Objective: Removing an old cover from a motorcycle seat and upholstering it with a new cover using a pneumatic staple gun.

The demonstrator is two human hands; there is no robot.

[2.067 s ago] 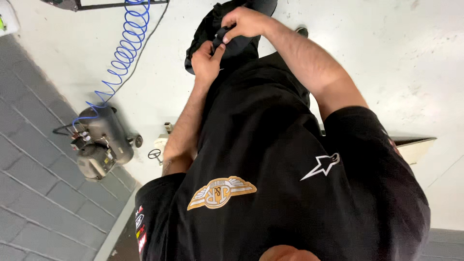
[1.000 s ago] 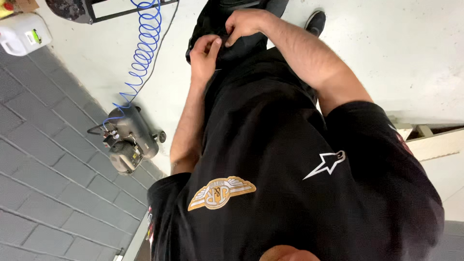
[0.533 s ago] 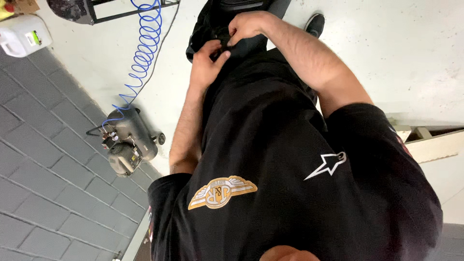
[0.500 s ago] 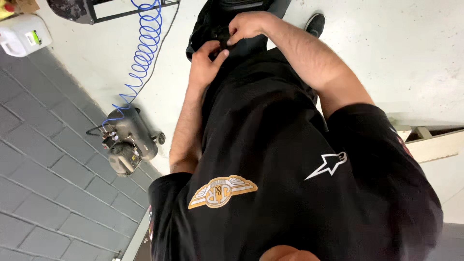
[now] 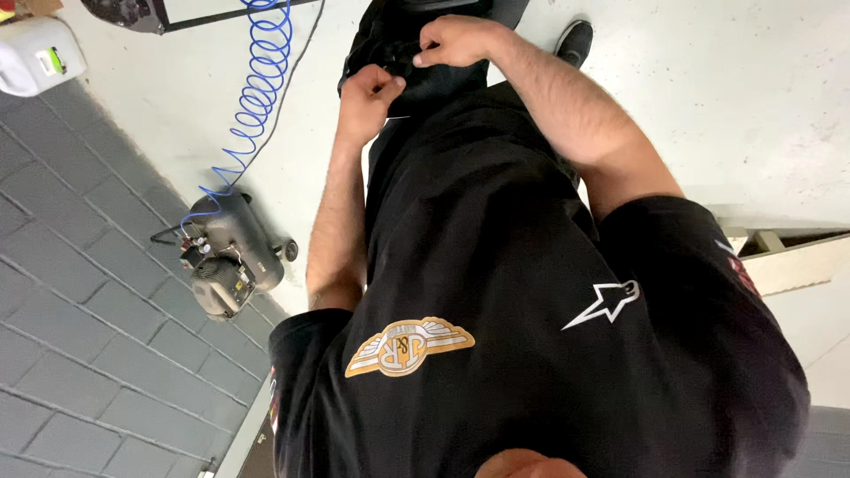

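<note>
Black cloth (image 5: 416, 75) at waist level, top centre of view, bunched between both hands. Left hand (image 5: 367, 93) fingers curled shut, pinching cloth edge; right hand (image 5: 456, 40) fingers closed, gripping same cloth just beside it. Risk: thin pinch could slip, cloth drop onto pale floor (image 5: 708, 106). Own black shirt (image 5: 496, 292) blocks most of view below. Left: air compressor (image 5: 226, 252), blue coiled hose (image 5: 257, 97), white jug (image 5: 35, 57); well apart. Black shoe (image 5: 574, 40) near right hand.

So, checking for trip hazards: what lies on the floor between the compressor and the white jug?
Head view: a blue coiled hose runs from the compressor up past the white jug.
</note>
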